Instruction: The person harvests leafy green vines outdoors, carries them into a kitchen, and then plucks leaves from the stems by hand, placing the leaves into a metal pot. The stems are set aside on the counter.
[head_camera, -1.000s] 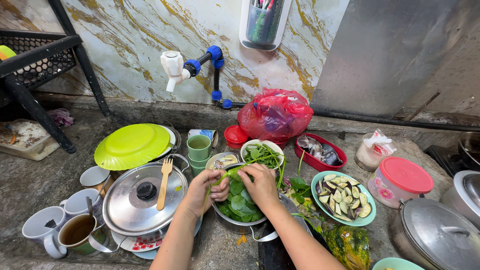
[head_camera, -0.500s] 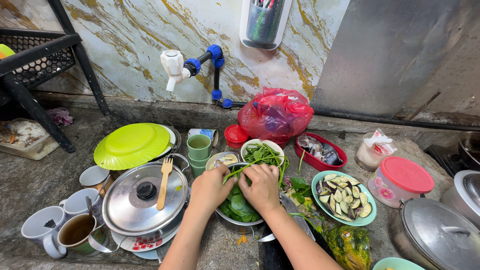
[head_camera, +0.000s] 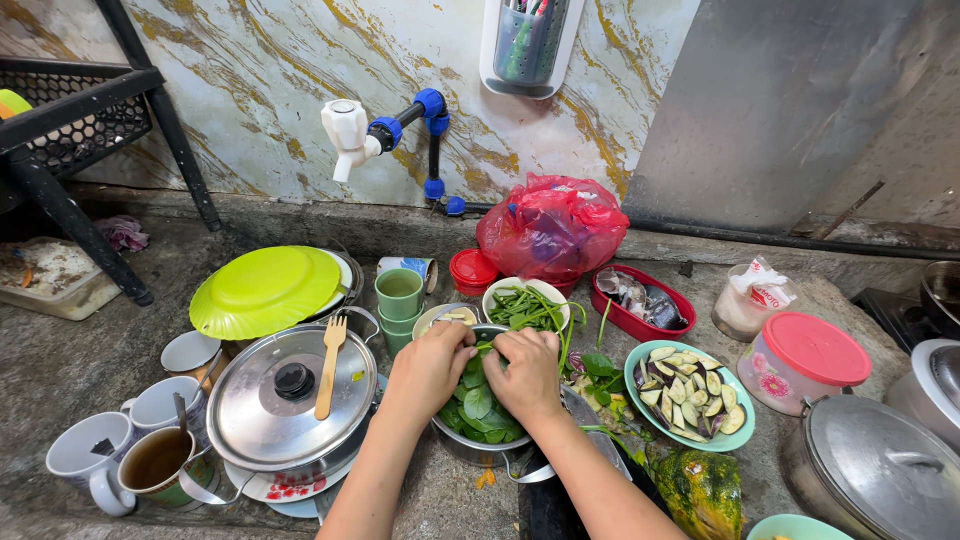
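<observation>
Curling both our left hand (head_camera: 428, 366) and right hand (head_camera: 528, 372) closed, we grip green leaves (head_camera: 478, 405) over the round metal bowl (head_camera: 470, 446).

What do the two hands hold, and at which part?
Both the left hand and right hand pinch green leaves over the metal bowl; exact part hidden.

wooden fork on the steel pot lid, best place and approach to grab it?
Probably the plain handle end of the wooden fork, pinched across its width from above. It lies flat on the domed steel lid, tines pointing away toward the wall, handle end nearest the person, beside the black knob. Both hands are in the bowl of leaves.
</observation>
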